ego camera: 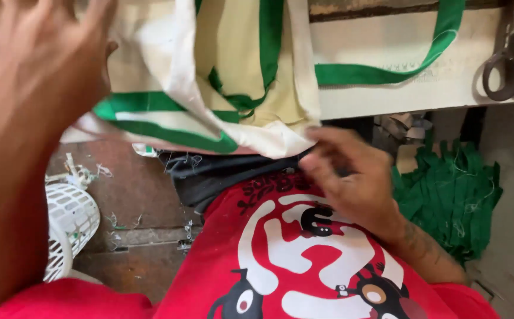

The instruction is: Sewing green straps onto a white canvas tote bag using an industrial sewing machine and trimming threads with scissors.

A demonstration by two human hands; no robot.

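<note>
The bag (209, 77) — cream cloth with green straps — hangs over the table's (387, 94) front edge, above your lap. Your right hand (351, 177) pinches its lower corner, fingers curled on the cloth. Your left hand (38, 65) is spread open, blurred, against the bag's left side; you grip nothing there that I can tell. One pair of scissors (508, 65) lies at the table's right end. Below it sits one heap of green strips (452, 195). One white basket (70, 227) stands on the brown, thread-littered floor (138, 189) at left.
</note>
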